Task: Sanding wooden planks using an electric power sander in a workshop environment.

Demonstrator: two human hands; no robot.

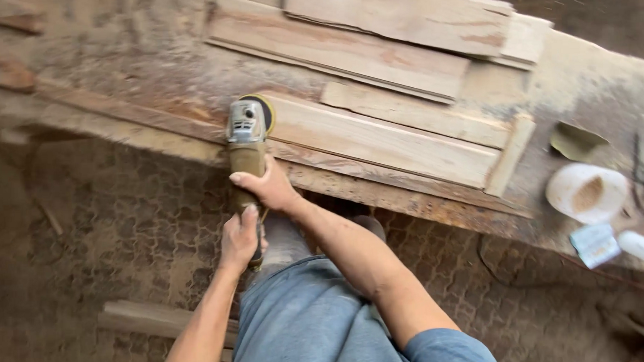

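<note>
Two hands grip one angle grinder (247,144); all positions below are given relative to that tool, from left to right.

- Dusty patterned floor (102,210): left of and below the grinder, with a loose wooden offcut (152,317) lying on it well below the tool.
- Left hand (240,237): closed around the rear end of the grinder's handle, directly below the tool body; the forearm runs down to the lower edge of the view.
- Angle grinder: held roughly upright in the view, grey metal head at the top, dust-coated body below it. Its yellow-edged disc (264,111) sits at the head's upper right and meets the end of the nearest plank.
- Right hand (269,188): closed around the grinder's body, just above the left hand and touching it; the arm runs down to the right, ending in a blue sleeve (445,349).
- Plank (385,139): pale board lying immediately right of the grinder's head, on the workbench (139,66).
- Stacked boards (374,36): above and right of the grinder, overlapping one another.
- Narrow strip (510,156): well right of the grinder, laid across the plank's far end.
- White bowl (586,193): far right of the grinder, holding sawdust-coloured material.
- Small pale packet (595,245): far right, just below the bowl.
</note>
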